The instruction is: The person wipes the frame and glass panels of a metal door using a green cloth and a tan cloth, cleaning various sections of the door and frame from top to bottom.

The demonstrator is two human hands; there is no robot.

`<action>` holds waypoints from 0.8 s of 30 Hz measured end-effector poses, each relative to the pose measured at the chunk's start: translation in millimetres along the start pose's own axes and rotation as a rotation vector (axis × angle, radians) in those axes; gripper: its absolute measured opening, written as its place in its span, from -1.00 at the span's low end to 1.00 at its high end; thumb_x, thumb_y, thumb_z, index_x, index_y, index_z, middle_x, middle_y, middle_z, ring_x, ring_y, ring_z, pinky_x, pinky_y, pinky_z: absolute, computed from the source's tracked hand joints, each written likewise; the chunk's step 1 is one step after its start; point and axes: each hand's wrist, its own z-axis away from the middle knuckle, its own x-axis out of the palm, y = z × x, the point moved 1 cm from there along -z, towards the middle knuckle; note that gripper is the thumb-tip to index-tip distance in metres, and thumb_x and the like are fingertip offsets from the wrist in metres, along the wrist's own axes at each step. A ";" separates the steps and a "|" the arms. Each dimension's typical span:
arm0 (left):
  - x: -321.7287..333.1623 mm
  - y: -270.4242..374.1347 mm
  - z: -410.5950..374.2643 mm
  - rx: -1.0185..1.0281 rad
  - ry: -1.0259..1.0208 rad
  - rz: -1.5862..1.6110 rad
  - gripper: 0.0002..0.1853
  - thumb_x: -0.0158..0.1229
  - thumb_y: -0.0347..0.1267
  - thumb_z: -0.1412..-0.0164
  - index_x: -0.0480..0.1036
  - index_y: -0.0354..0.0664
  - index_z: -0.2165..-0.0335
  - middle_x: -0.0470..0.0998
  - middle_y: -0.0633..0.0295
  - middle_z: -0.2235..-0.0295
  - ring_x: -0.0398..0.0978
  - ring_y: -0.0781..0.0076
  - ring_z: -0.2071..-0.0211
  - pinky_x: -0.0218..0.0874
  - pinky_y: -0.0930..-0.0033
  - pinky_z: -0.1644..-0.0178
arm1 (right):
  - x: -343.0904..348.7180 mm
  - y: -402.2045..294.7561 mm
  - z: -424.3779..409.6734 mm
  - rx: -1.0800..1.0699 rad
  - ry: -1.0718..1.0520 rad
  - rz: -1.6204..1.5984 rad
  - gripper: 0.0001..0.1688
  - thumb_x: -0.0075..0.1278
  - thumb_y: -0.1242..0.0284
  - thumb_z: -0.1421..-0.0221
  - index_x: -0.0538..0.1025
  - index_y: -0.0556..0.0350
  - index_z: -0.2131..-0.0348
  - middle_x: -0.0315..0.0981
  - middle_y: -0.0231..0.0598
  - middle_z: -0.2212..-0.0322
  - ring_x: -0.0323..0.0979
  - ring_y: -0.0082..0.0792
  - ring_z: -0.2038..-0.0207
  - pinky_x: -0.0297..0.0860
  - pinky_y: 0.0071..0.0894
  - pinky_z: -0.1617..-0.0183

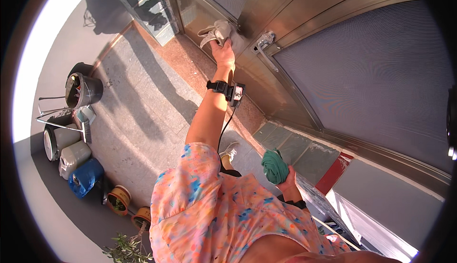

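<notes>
With my left hand (224,53), arm stretched forward, I hold a bunched beige cloth (222,31) against the metal frame of a door (246,45). The cloth lies to the left of the door's lever handle (266,45). My right hand (288,180) is low, near my body, and grips a folded green cloth (274,166) beside the tiled ledge. A black strap with a small device (237,94) and a cable sits on my left wrist. Mesh panels (367,74) fill parts of the door.
A dark bucket (89,90), a brush (86,131), plastic containers (75,157), a blue container (85,177) and orange plant pots (119,199) line the wall at the left. A stone step (185,58) runs along the door. A tiled ledge (307,156) is at the right.
</notes>
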 end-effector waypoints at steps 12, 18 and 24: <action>-48.2 -86.3 -59.3 -0.358 -0.129 -0.507 -0.54 0.03 -0.49 0.00 0.21 -0.28 0.06 0.32 -0.15 0.13 0.30 -0.15 0.07 0.14 0.16 0.01 | 92.4 10.0 -39.2 0.091 0.066 0.132 -0.35 -0.41 0.10 -0.07 0.34 0.15 0.01 0.37 -0.14 0.08 0.36 -0.14 0.05 0.28 -0.07 -0.03; -11.5 -49.4 -70.8 0.123 -0.118 -0.579 -0.41 0.08 -0.44 -0.03 0.12 -0.21 -0.06 0.12 -0.13 0.00 0.17 -0.14 0.01 0.04 0.14 -0.07 | 126.9 31.8 -65.1 0.099 0.184 0.030 -0.40 -0.38 0.19 -0.06 0.36 0.19 0.04 0.38 -0.11 0.09 0.35 -0.12 0.05 0.24 -0.08 -0.08; -65.9 -109.3 -143.1 -0.365 0.085 -0.811 -0.48 0.05 -0.45 0.01 0.20 -0.24 0.01 0.33 -0.14 0.20 0.32 -0.18 0.16 0.18 0.08 0.08 | 158.2 42.1 -86.8 0.084 0.079 0.069 -0.43 -0.40 0.21 -0.09 0.37 0.21 0.07 0.39 -0.10 0.11 0.36 -0.13 0.05 0.24 -0.09 -0.08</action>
